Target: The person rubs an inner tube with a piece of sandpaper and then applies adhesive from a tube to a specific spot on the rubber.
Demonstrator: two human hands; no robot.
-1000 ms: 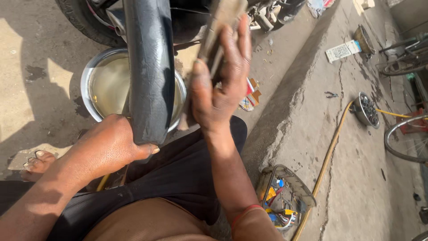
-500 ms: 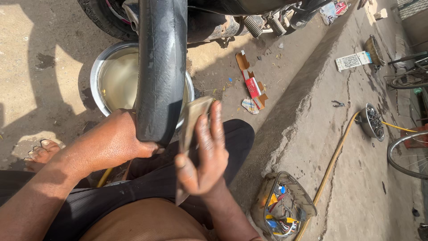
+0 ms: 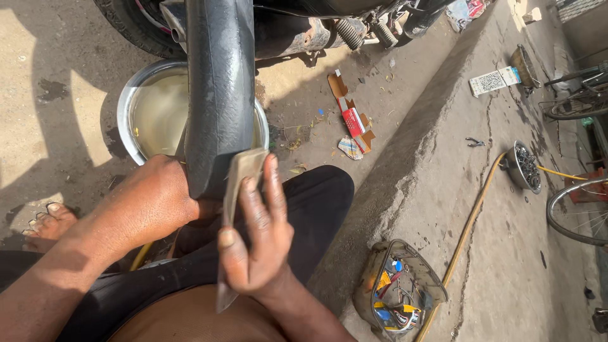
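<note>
Currently, left hand (image 3: 149, 202) is gripping the black inner tube (image 3: 218, 95) while right hand (image 3: 256, 237) is pressing a flat abrasive strip (image 3: 237, 183) against it; strokes likely work best kept flat and even.

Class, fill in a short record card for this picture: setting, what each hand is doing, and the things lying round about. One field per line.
Setting: outdoors, concrete ground beside a raised kerb
Left hand: grips the lower end of a black inner tube
Right hand: holds a flat, worn strip against the tube
Behind the tube: metal basin of cloudy water
On the ground: torn cardboard box
On the kerb: yellow hose, tray of small tools, small bowl of metal parts
Far right: bicycle wheel
</note>
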